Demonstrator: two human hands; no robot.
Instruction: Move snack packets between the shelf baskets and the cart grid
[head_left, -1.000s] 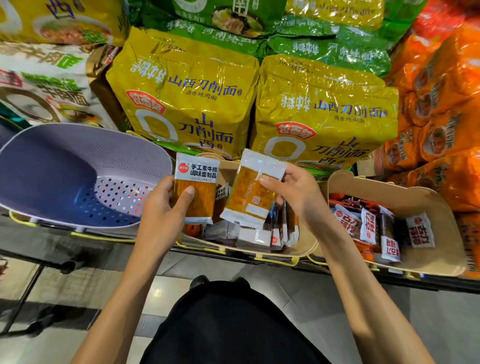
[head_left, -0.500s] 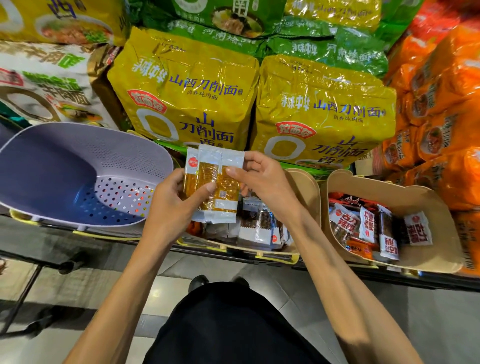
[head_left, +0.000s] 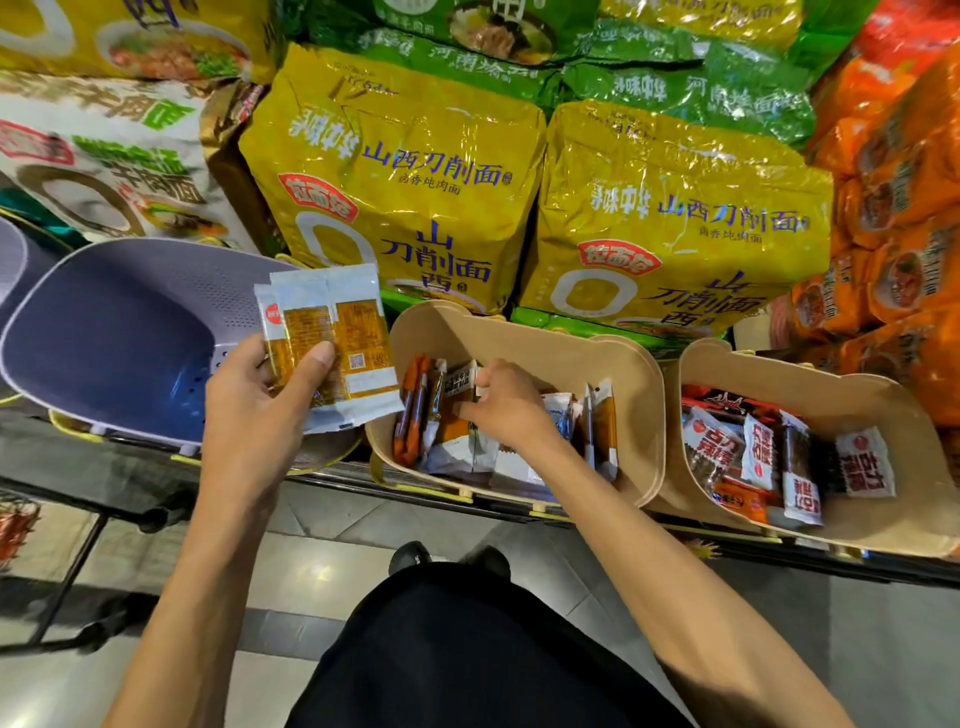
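Presently, the left hand (head_left: 260, 395) held a fanned stack (head_left: 337, 338) of orange packets, thumb clamped across its face, over the purple basket's (head_left: 114, 332) right edge. The right hand (head_left: 506, 410) was inside the tan basket (head_left: 519, 332), fingers curled on an upright packet (head_left: 460, 402) there.

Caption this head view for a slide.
Left hand holds orange snack packets; right hand pinches a packet in the middle beige basket.
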